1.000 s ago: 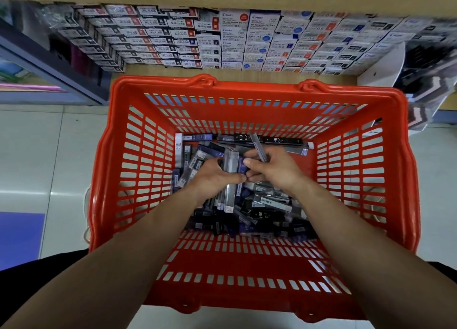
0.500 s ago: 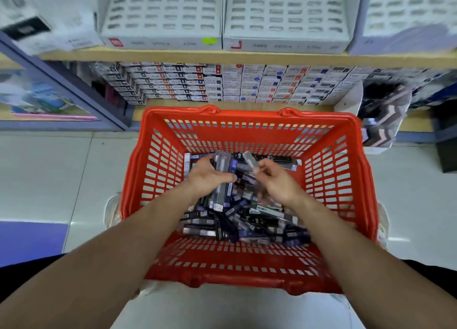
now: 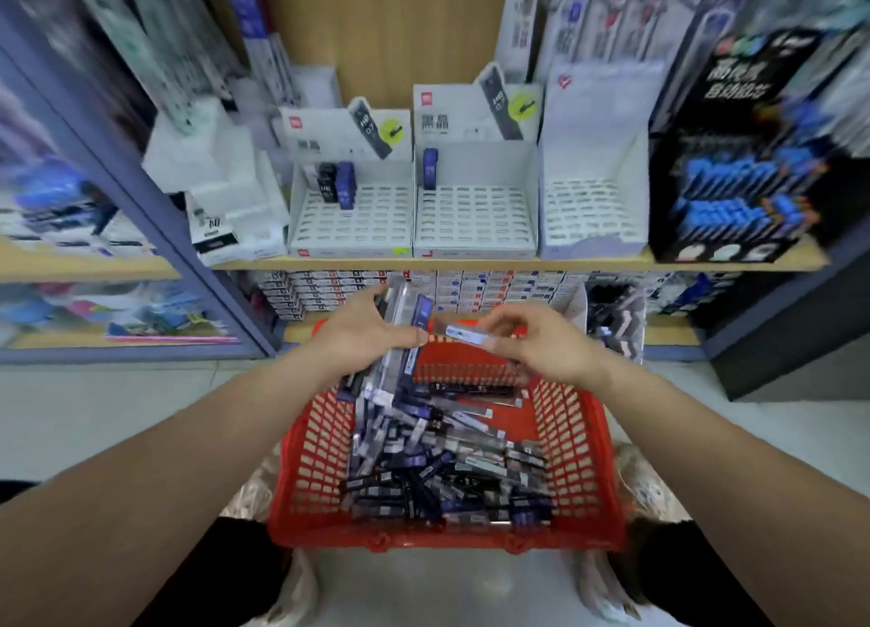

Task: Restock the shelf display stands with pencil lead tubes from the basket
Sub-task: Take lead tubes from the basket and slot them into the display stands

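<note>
Left hand (image 3: 358, 332) bundle (image 3: 406, 315) upright; right hand (image 3: 541, 346) tube (image 3: 463, 333) crosswise.

The basket (image 3: 569, 438) is red moulded plastic. The pencil lead tubes (image 3: 438, 461) inside it look glossy, hard plastic. Above the basket, matt white card display stands (image 3: 475, 221) sit on a pale wood-grain shelf (image 3: 423, 264).

The one wide-angle camera sat on the person's head, looking forward and down. It hung close above the red slotted plastic basket (image 3: 569, 438) and faced the pale wooden shelf (image 3: 471, 263) carrying white cardboard display stands (image 3: 475, 221) a little farther off. The outer edges were smeared, probably by head motion.
</note>
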Tool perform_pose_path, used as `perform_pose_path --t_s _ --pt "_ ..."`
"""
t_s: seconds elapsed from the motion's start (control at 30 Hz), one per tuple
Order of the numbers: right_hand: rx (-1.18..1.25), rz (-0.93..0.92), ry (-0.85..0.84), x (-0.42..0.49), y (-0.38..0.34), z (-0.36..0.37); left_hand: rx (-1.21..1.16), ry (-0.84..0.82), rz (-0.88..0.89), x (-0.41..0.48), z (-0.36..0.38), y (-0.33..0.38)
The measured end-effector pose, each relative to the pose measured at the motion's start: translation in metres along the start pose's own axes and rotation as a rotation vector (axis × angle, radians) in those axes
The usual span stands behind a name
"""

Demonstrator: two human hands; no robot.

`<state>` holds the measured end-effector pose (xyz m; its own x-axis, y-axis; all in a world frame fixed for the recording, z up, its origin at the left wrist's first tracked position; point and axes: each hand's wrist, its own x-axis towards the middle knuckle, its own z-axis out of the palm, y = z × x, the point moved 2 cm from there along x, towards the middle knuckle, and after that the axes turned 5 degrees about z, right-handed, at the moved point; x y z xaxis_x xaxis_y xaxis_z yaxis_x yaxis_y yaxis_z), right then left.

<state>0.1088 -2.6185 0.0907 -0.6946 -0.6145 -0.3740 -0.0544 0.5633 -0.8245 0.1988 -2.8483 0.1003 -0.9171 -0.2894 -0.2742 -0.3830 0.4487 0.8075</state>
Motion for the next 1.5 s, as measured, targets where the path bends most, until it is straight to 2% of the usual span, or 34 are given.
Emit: perform_pose_path --t_s 0.13,0.3,0.47,0.63,0.93,1.03,1.37,1.5 --pt "-0.043 -0.129 0.168 -0.024 -0.039 -0.035 -0.075 -0.007 0.055 -0.022 -0.022 0.036" --pt "-0.036 -0.120 0.194 -0.036 -0.066 -0.062 -0.062 0.069 0.130 -0.035 -0.037 0.055" --pt "-0.019 -0.115 0.216 -0.030 -0.073 -0.075 -0.112 0.144 0.115 -0.028 -0.040 0.053" --pt "0.036 -0.182 0.322 -0.012 -0.077 -0.087 -0.176 0.182 0.110 -0.005 -0.032 0.053" --pt "-0.156 -0.207 0.765 0.041 -0.059 -0.172 -0.226 0.116 0.148 0.045 -0.004 0.071" --pt "-0.172 -0.204 0.847 0.060 -0.051 -0.192 -0.217 0.098 0.158 0.058 0.002 0.074" --pt "-0.175 -0.187 0.761 0.114 -0.035 -0.193 -0.220 0.112 0.122 0.092 -0.002 0.068" --pt "-0.256 -0.209 0.756 0.122 -0.034 -0.195 -0.218 0.113 0.088 0.100 -0.004 0.060"
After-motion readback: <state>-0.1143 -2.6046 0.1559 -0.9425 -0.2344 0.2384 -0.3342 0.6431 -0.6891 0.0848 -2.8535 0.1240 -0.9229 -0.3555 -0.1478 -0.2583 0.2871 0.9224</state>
